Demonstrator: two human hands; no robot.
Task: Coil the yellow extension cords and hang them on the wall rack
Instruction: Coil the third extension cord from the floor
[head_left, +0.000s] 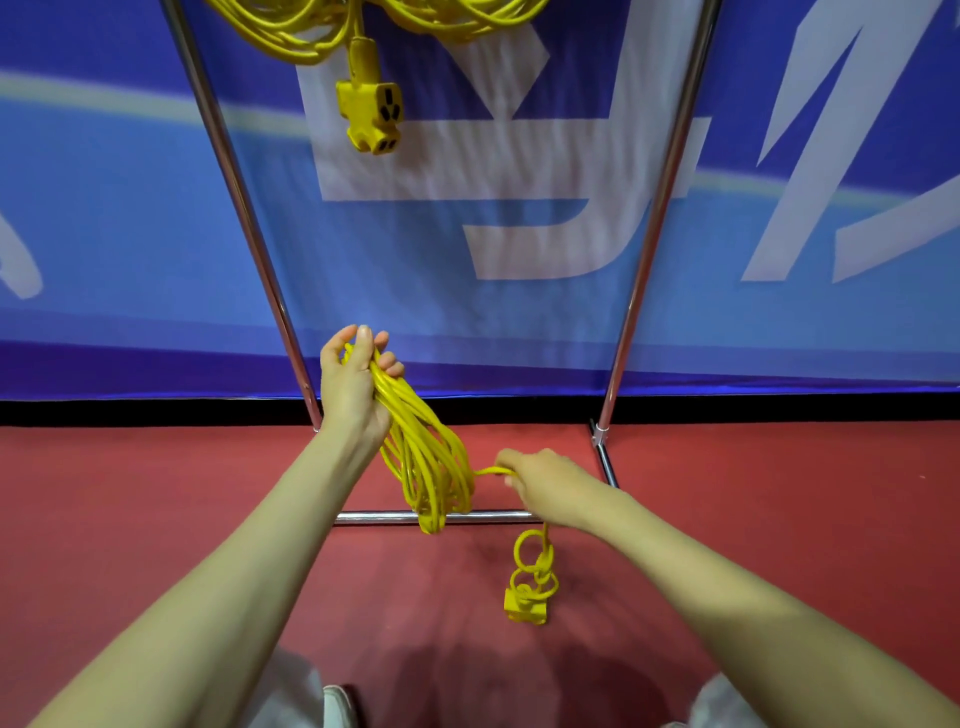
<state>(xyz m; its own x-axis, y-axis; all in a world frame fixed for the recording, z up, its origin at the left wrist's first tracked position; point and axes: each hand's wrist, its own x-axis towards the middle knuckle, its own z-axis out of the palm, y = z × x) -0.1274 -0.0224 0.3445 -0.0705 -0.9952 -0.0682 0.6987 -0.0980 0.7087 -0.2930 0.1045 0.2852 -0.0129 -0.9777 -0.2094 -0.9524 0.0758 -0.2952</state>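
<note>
Two hands are counted: left hand (353, 384), right hand (540, 483). One cord (431, 457) is held by both. Hung cords (291, 26) are cut off at the top edge and cannot be counted. Two outlet blocks are seen: upper block (371, 114), lower block (524, 608). Two rack uprights are noted, left upright (239, 208) and right upright (654, 218), plus one floor bar (384, 516). One banner (467, 260) and one shoe (337, 704) are made out.

I see the coil (426, 457) hanging from my left hand (353, 384); my right hand (540, 483), just right, holds its tail (488, 471); socket (524, 608) below.
</note>
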